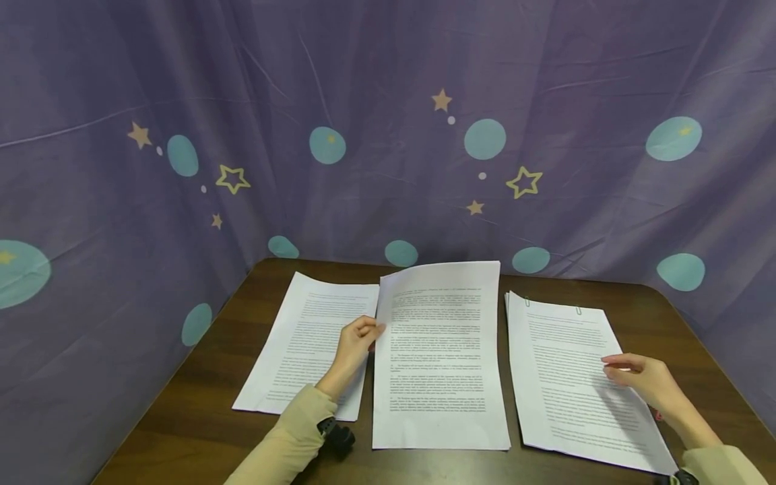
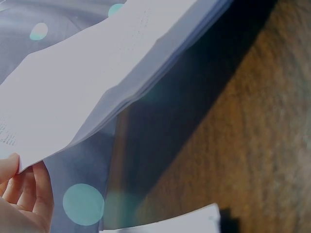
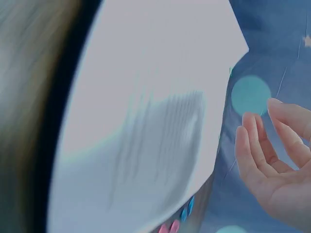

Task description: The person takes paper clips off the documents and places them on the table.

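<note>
A middle stack of printed paper (image 1: 439, 350) stands partly lifted, its far edge raised against the curtain. My left hand (image 1: 359, 340) pinches this stack at its left edge; in the left wrist view the thumb and fingers (image 2: 43, 187) grip a paper corner, and several sheet edges show beneath. Over the right-hand stack of paper (image 1: 570, 364), my right hand (image 1: 645, 384) hovers with fingers loosely bent and nothing between them. Two paper clips (image 1: 578, 310) sit on that stack's far edge. A left stack of paper (image 1: 303, 337) lies under my left forearm.
The brown wooden table (image 1: 182, 404) runs back to a purple curtain (image 1: 376, 135) with stars and dots. Small pink (image 3: 174, 226) and blue pieces (image 3: 187, 209), partly hidden, lie beside the right stack. Each wrist wears a dark device (image 1: 337, 436).
</note>
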The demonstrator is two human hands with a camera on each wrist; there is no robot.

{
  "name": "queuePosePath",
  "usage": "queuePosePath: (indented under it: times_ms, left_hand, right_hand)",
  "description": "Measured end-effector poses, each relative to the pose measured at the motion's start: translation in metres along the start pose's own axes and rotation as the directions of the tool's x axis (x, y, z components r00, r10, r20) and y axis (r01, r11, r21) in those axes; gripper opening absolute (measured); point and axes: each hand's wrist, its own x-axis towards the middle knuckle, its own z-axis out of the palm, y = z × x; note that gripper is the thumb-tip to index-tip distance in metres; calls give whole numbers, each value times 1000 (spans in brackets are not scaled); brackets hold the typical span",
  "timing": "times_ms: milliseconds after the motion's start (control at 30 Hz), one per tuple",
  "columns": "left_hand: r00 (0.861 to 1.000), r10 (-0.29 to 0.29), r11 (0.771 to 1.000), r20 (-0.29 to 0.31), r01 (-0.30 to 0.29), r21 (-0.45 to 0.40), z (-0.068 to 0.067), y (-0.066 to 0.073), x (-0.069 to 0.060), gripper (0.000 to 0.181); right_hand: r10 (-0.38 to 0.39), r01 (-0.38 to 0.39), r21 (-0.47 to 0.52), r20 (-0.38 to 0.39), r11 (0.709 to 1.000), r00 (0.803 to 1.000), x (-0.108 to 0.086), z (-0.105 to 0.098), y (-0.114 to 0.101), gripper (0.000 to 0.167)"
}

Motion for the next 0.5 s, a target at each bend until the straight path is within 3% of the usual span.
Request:
queuePosePath:
  times_ms: [267, 500]
  left_hand:
    - [1000, -7, 1000, -3, 7, -6, 0, -1, 2, 13]
    - [1000, -20, 1000, -1, 19, -13, 0, 0, 1, 13]
  right_hand:
    - [-120, 121, 75, -28, 990, 992, 16, 22, -29, 34]
    - [-158, 156, 137, 3, 978, 987, 26, 41, -54, 34]
